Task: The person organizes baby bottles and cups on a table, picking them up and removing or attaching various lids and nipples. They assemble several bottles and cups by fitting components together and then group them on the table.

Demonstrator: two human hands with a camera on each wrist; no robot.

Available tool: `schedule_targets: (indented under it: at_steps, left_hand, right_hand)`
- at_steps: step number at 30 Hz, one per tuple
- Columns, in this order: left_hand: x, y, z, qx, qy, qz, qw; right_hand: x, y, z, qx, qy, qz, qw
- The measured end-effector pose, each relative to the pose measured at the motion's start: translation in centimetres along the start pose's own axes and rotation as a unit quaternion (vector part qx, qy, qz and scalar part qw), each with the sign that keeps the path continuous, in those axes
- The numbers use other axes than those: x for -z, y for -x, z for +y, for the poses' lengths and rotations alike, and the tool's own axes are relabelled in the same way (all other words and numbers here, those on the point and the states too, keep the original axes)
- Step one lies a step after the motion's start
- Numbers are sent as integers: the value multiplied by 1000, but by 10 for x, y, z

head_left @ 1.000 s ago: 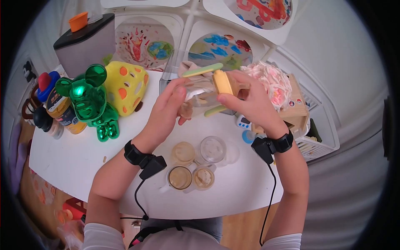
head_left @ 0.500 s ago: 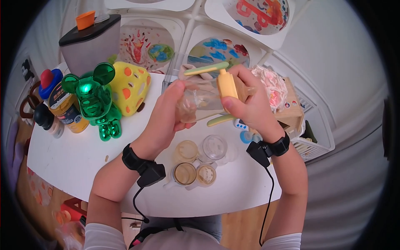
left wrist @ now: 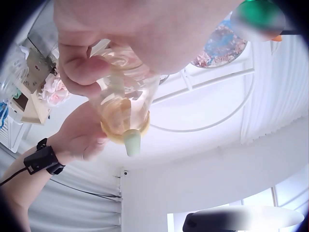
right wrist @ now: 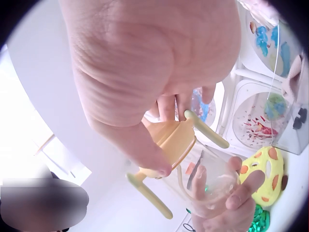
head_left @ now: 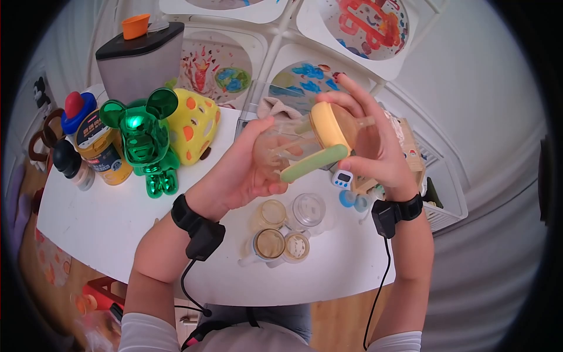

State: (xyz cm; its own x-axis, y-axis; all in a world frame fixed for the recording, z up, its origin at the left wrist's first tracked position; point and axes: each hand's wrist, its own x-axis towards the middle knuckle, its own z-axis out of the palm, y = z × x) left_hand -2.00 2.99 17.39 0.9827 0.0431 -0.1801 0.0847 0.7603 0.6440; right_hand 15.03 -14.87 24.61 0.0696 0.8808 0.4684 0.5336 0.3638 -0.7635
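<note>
A clear baby bottle (head_left: pixel 284 136) lies sideways in the air above the table, its teat end toward the right. Around its neck sits a yellow collar (head_left: pixel 329 128) with green handles; one handle (head_left: pixel 314 164) slants across the front in the head view. My left hand (head_left: pixel 234 176) grips the clear body near its base. At the collar, my right hand (head_left: pixel 384 155) pinches with the thumb (right wrist: pixel 157 164) on one side and fingers on the far side, some of them raised. In the left wrist view, the left fingers (left wrist: pixel 84 72) curl around the bottle body.
Below the hands stand several glass cups and jars (head_left: pixel 308 210) on the white table (head_left: pixel 105 226). A shiny green bear figure (head_left: pixel 141 141), a yellow spotted toy (head_left: pixel 193 126) and a tub (head_left: pixel 104 152) are at the left. A small white timer (head_left: pixel 342 178) and a white basket (head_left: pixel 448 211) are at the right.
The collar and its handles have turned, bringing one handle across the front of the bottle. My right fingers have lifted and spread. The left hand still holds the body.
</note>
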Motion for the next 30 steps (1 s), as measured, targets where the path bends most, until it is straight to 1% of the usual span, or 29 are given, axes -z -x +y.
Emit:
schedule_targets:
  at_steps: [1,2,3,4,5,7,8,10,11,13,14,16,20,22,23,25,26,28,29,30]
  left_hand:
    - [-3,0,1,-10,-1,32,999]
    - [0,-2,-1,-10,-3,30,1000]
    - [7,-5,-4,-36,-20,8,999]
    - [11,-5,-5,-62,-38,-14,997]
    - [12,-5,-5,-61,-39,-15,997]
    - [12,-4,-7,-107,-77,-33,991]
    - [10,-5,-8,-105,-78,-35,991]
    - [7,-6,-13,-159,-135,1,978]
    - [6,-5,-14,-156,-135,0,978]
    - [5,-4,-15,-186,-157,14,970]
    - [10,-4,-15,-185,-158,11,970]
    - [20,-5,-13,-136,-154,-64,977]
    - [8,-4,-19,-127,-171,-56,976]
    - [7,-4,-22,-121,-152,-57,979]
    - [7,-5,-23,-119,-152,-58,979]
    - [7,-6,-23,-136,-147,-48,979]
    - [8,-6,-22,-135,-147,-48,979]
    - [12,-5,-19,-86,-152,-101,979]
    - [10,-4,-18,-83,-153,-102,979]
    - [8,-2,-17,-9,-113,-114,987]
  right_hand:
    - [-1,0,1,9,-21,12,1000]
    - [-1,3,2,9,-19,14,1000]
    - [-3,8,3,-39,-73,74,994]
    - [-4,11,4,-87,-126,134,979]
    - [-2,14,3,-87,-126,136,979]
    - [2,18,-2,-210,-109,198,951]
    - [-1,18,-7,-210,-108,201,951]
    - [-10,18,-22,-258,39,169,950]
    - [-7,21,-16,-260,39,171,949]
    - [-1,27,-2,-179,-33,134,974]
    - [-2,29,-2,-179,-32,136,974]
    - [-8,29,-5,-96,-97,123,983]
    - [-11,37,-9,-128,-119,158,972]
    - [-14,36,-12,-237,-30,195,951]
    - [-14,37,-11,-238,-31,196,951]
    - [-13,40,-8,-193,-18,197,961]
    - [-13,41,-10,-193,-18,198,961]
    - [-15,45,-13,-119,-11,178,977]
    - [-16,45,-12,-120,-12,181,976]
    - [-18,45,-11,-74,-16,156,985]
